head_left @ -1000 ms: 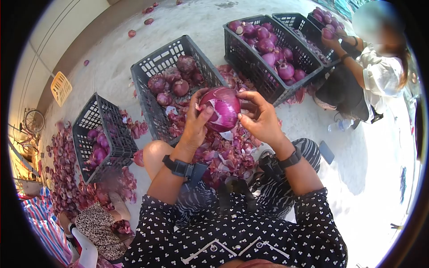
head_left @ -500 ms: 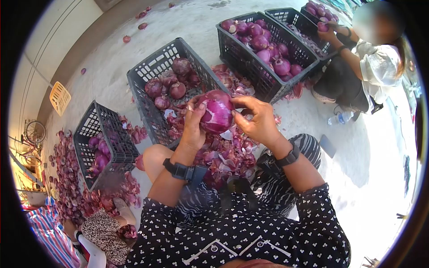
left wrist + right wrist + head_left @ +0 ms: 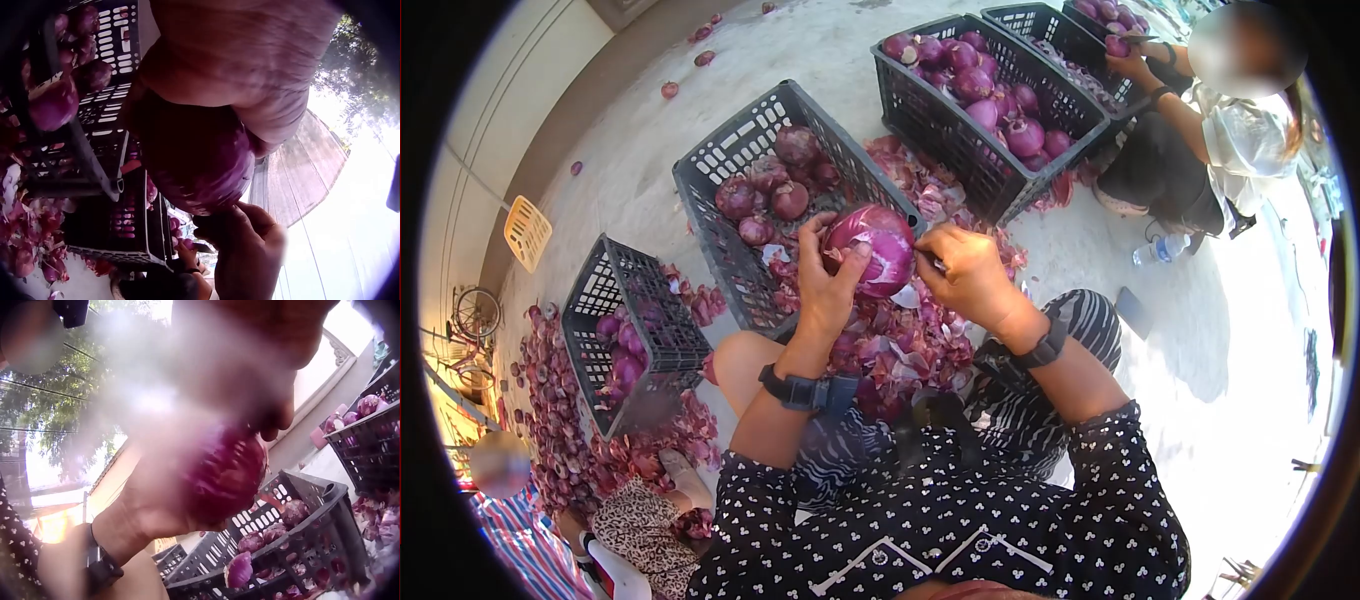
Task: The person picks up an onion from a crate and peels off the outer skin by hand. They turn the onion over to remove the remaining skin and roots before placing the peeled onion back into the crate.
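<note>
My left hand [image 3: 828, 290] holds a large red onion [image 3: 880, 250], thumb on the near side and fingers round its left. The onion is glossy purple with a paler whitish patch facing me. At its right side, my right hand [image 3: 972, 275] has curled fingers, with thumb and forefinger pinching at the onion's edge. What lies between those fingertips is hidden. In the left wrist view the right fingertips touch the lower end of the onion [image 3: 206, 156]. The right wrist view is partly blurred by glare. Below the onion lies a heap of papery onion skins [image 3: 910, 350].
A black crate [image 3: 730, 145] with several onions and skins stands just ahead. A fuller crate [image 3: 940, 150] stands to the right, a smaller crate [image 3: 670, 355] to the left. Loose onions [image 3: 550, 400] cover the ground at left. Another person [image 3: 1180, 150] crouches at right by a bottle [image 3: 1165, 250].
The right hand's fingers have gone from spread on the onion to curled and pinching at its right edge. The onion and both hands sit slightly further left in view.
</note>
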`<state>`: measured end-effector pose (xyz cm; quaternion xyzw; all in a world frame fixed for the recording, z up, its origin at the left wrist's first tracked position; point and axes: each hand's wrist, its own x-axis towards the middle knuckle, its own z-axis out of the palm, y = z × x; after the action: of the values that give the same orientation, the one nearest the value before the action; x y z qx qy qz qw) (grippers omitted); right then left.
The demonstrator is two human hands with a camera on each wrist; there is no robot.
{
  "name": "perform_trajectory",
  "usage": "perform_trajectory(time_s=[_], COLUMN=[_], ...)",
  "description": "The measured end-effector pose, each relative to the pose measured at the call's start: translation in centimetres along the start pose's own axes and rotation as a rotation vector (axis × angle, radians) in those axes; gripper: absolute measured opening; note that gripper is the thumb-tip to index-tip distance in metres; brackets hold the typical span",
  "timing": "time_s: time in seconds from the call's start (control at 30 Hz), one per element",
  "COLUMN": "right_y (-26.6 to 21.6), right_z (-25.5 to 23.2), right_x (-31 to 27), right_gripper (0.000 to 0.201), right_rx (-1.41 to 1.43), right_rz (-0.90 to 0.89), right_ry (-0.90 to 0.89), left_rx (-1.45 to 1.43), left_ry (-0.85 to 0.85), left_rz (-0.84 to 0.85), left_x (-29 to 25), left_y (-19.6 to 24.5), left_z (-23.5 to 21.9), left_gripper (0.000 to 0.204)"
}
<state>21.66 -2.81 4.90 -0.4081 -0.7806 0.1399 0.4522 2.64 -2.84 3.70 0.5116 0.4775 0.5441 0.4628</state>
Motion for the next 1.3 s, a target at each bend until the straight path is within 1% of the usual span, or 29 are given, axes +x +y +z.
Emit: perform_trajectory(time_s=[0.1, 0.17, 0.2, 0.27, 0.3, 0.37, 0.43, 0.47, 0.5, 0.53, 0.57, 0.6, 0.67, 0.7, 0.77, 0.8, 0.87, 0.9, 0.93, 1.0, 1.07, 1.13, 1.3], right_y=[0.3, 0.6, 0.4, -0.2, 0.0, 0.7, 1.2, 1.3, 1.2, 1.2, 1.2, 1.4, 1.9, 1.9, 2.0, 1.8, 1.0, 0.5, -0.2, -1.6, -1.5, -1.1, -1.0], right_z=[0.6, 0.8, 0.6, -0.1, -0.2, -0.5, -0.8, -1.1, -1.5, -1.8, -2.1, -2.3, -2.6, -2.6, -2.3, -1.9, -1.0, -1.0, -1.1, -1.6, -1.1, -0.7, -0.6], right_x=[-0.1, 0.3, 0.5, 1.2, 1.4, 1.7, 2.1, 2.2, 2.4, 2.6, 2.7, 2.7, 2.5, 2.3, 1.6, 1.2, 0.7, 0.8, 0.9, 1.2, 1.0, 0.8, 0.7], right_gripper=[0.012, 0.013, 0.013, 0.013, 0.013, 0.014, 0.013, 0.013, 0.012, 0.011, 0.012, 0.012, 0.012, 0.012, 0.013, 0.013, 0.017, 0.020, 0.020, 0.021, 0.022, 0.023, 0.013], right_rx=[-0.026, 0.072, 0.072, 0.198, 0.169, 0.167, 0.175, 0.176, 0.198, 0.220, 0.174, 0.176, 0.072, 0.072, -0.178, -0.177, -0.015, 0.082, 0.082, 0.347, 0.385, 0.425, 0.391], right_rz=[-0.003, 0.058, 0.058, 0.299, 0.313, 0.349, 0.403, 0.405, 0.481, 0.556, 0.560, 0.560, 0.564, 0.563, 0.412, 0.413, 0.229, 0.246, 0.248, 0.439, 0.443, 0.447, 0.425], right_ry=[0.005, 0.050, 0.049, 0.045, 0.062, 0.092, 0.158, 0.160, 0.161, 0.162, 0.172, 0.175, 0.032, 0.035, -0.238, -0.234, -0.110, -0.106, -0.103, -0.135, -0.117, -0.095, -0.068], left_rx=[0.015, -0.107, -0.107, -0.196, -0.196, -0.367, -0.414, -0.461, -0.459, -0.540, -0.619, -0.617, -0.733, -0.731, -0.757, -0.755, -0.701, -0.700, -0.658, -0.618, -0.530, -0.506, -0.455], left_ry=[0.004, -0.019, -0.019, -0.063, -0.063, -0.138, -0.155, -0.172, -0.174, -0.177, -0.180, -0.182, -0.145, -0.147, -0.053, -0.056, 0.006, 0.004, 0.007, 0.008, -0.019, -0.031, -0.038], left_rz=[0.013, -0.054, -0.054, -0.071, -0.072, -0.173, -0.198, -0.223, -0.224, -0.258, -0.291, -0.290, -0.326, -0.325, -0.306, -0.305, -0.269, -0.269, -0.236, -0.202, -0.103, -0.090, -0.061], left_x=[0.0, 0.2, 0.2, 0.2, 0.2, 0.3, 0.1, 0.1, 0.1, 0.0, 0.0, 0.0, 0.0, 0.1, 0.3, 0.3, 0.2, 0.2, 0.1, 0.1, 0.1, 0.1, 0.0], left_y=[-0.5, -0.8, -0.9, -0.9, -0.8, -0.8, -0.4, -0.3, -0.3, -0.3, -0.3, -0.3, -0.3, -0.4, -0.9, -0.8, -0.7, -0.5, -0.4, -0.2, -0.1, -0.5, -0.6], left_z=[-0.3, -0.7, -0.7, -0.7, -0.7, -0.6, -0.3, -0.2, -0.2, -0.2, -0.2, -0.2, -0.2, -0.3, -0.5, -0.5, -0.6, -0.5, -0.5, -0.2, 0.0, -0.2, 0.0], left_gripper=[0.053, 0.053, 0.053, 0.051, 0.051, 0.047, 0.045, 0.043, 0.043, 0.042, 0.041, 0.041, 0.038, 0.038, 0.036, 0.036, 0.035, 0.035, 0.037, 0.039, 0.043, 0.044, 0.046])
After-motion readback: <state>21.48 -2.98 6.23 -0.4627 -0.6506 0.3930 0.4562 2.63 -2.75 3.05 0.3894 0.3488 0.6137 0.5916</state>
